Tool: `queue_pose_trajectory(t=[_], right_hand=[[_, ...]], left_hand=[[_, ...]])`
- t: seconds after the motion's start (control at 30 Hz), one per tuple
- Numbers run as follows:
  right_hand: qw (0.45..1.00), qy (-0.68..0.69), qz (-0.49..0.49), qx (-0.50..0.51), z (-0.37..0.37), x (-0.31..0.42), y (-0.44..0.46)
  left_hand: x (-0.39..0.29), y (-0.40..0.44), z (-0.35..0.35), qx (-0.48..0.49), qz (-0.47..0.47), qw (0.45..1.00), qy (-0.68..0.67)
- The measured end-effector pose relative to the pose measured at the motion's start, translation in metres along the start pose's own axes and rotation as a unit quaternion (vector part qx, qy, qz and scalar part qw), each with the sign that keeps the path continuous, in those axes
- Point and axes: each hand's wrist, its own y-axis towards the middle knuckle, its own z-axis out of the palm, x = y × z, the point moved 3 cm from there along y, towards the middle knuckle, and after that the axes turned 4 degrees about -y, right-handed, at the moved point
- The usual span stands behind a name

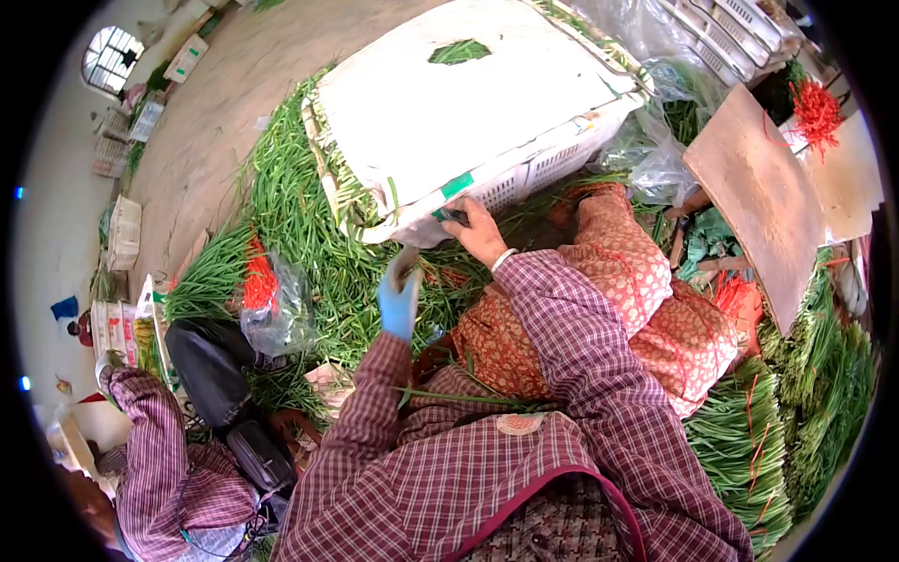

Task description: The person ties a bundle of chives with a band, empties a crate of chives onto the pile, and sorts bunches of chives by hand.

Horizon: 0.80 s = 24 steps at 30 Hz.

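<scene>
A white crate (562,150) stands before me, topped by a white sheet (478,112) with a torn hole showing green stalks. My right hand (481,234) is at its near edge, fingers closed by a small dark thing that I cannot make out. Just left of it, under the crate's corner, is my left hand (399,298) in a blue glove, its fingertips smeared by motion. Loose green stalks (328,281) are heaped below and left of the crate. One long stalk (468,399) lies across my lap.
At left sits another person (154,431) in a checked sleeve, near a bundle (211,281) with red ties (259,281). Tied green bundles (740,450) lie at right, below a tilted brown board (758,187). Clear plastic (660,169) and stacked crates (726,37) are behind.
</scene>
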Motion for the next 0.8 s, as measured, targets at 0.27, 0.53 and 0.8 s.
queue_pose_trajectory(t=[0.27, 0.53, 0.8], right_hand=[[0.981, 0.0, 0.069, -0.181, -0.017, -0.007, -0.005], [0.977, 0.134, -0.011, -0.167, -0.022, -0.004, 0.004], [0.998, -0.044, 0.033, -0.042, -0.039, 0.029, -0.01]], left_hand=[[0.023, 0.044, 0.058, -0.022, -0.018, 0.976, -0.216], [0.005, 0.044, 0.076, 0.001, -0.063, 0.952, -0.299], [0.003, 0.032, 0.05, 0.038, -0.076, 0.942, -0.324]])
